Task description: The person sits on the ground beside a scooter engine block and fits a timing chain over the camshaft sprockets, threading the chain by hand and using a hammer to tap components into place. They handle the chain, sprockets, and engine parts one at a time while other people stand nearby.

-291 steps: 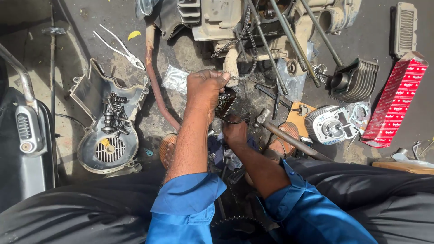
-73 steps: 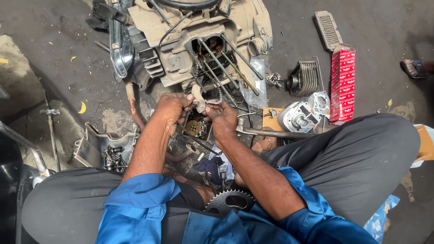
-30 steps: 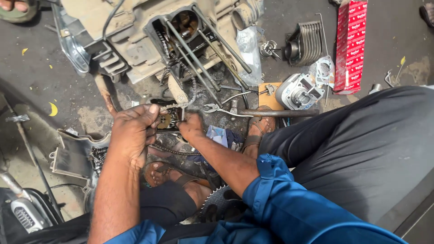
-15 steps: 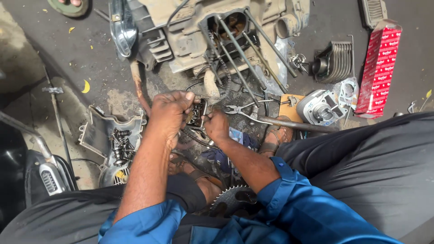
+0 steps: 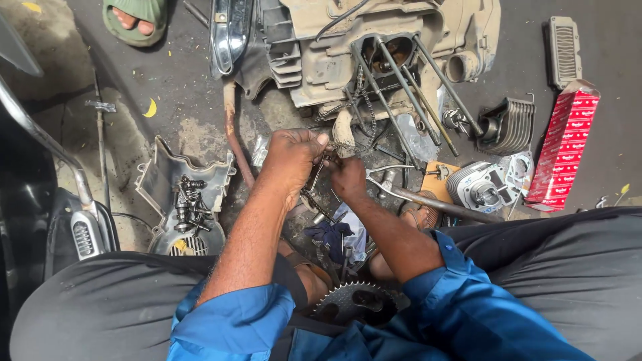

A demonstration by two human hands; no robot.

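Note:
My left hand and my right hand meet just in front of a dismantled engine block, whose long studs point toward me. Both hands close on a small greasy metal part between them, mostly hidden by my fingers. A short length of chain hangs from it below my left hand. A toothed sprocket lies by my lap, under my forearms.
A grey cover holding bolts and springs sits to the left, with a rusty pipe beside it. To the right are a finned cylinder, a finned head, and a red box. Another person's sandalled foot shows at top left.
Both hands stay clasped on the small part in front of the engine. They have shifted slightly and the chain now hangs visible below my left hand.

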